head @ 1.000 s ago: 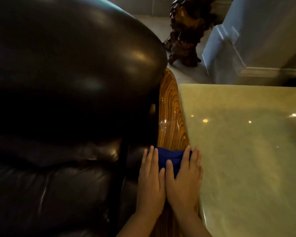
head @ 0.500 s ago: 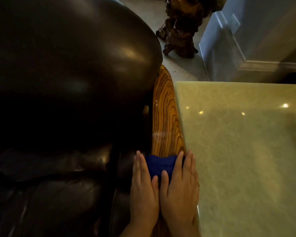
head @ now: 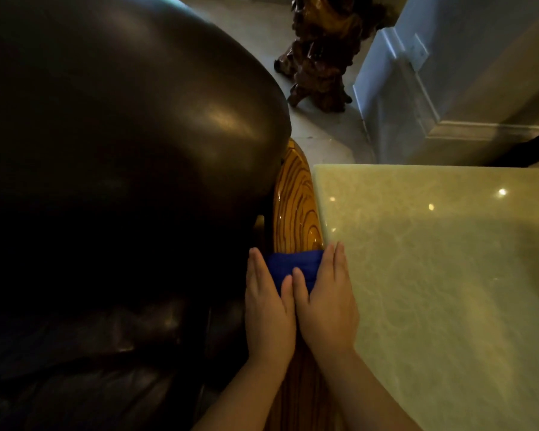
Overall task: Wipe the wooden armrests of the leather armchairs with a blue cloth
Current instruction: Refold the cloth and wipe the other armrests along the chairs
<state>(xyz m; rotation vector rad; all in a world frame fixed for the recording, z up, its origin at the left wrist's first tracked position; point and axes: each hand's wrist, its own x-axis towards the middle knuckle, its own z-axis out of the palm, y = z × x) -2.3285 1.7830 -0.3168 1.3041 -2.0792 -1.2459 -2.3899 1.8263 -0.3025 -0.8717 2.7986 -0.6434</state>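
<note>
Currently both your hands flat on blue cloth (head: 294, 265), palms down, fingers straight, thumbs touching at centre. Left hand (head: 268, 309) covers cloth's left edge, beside dark leather armchair (head: 122, 144); right hand (head: 327, 306) covers cloth's right edge, little finger against pale stone tabletop (head: 433, 275) edge. Cloth lies across wooden armrest (head: 296, 200), bulk under palms, front strip showing between fingers. Neither hand gripping, just pressing.
</note>
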